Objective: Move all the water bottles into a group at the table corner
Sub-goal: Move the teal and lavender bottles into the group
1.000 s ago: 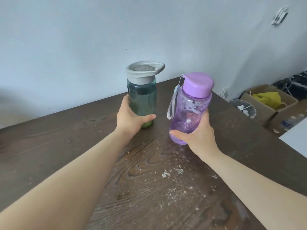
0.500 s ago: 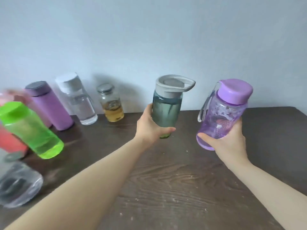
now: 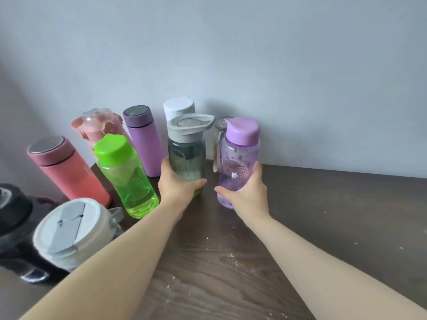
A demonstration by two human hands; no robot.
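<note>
My left hand point(image 3: 179, 187) grips a dark teal bottle point(image 3: 187, 155) with a grey loop lid, held upright beside the group. My right hand point(image 3: 246, 194) grips a clear purple bottle point(image 3: 239, 158) with a lilac cap, just right of the teal one. To their left stand a lime green bottle point(image 3: 126, 179), a coral flask point(image 3: 67, 169), a matte purple flask point(image 3: 144, 139), a pink clear bottle point(image 3: 97, 125) and a white-capped bottle point(image 3: 179, 106). A glass bottle point(image 3: 219, 128) is mostly hidden behind the two held bottles.
The dark wooden table point(image 3: 323, 215) meets the pale wall at the back, with white crumbs scattered on it. Near the left edge a white-lidded cup point(image 3: 69, 229) and a black bottle point(image 3: 13, 211) stand close to me.
Both hands carried the teal and purple bottles leftward to the bottle group by the wall. My view swung left, so the whole cluster is now in front of me.
</note>
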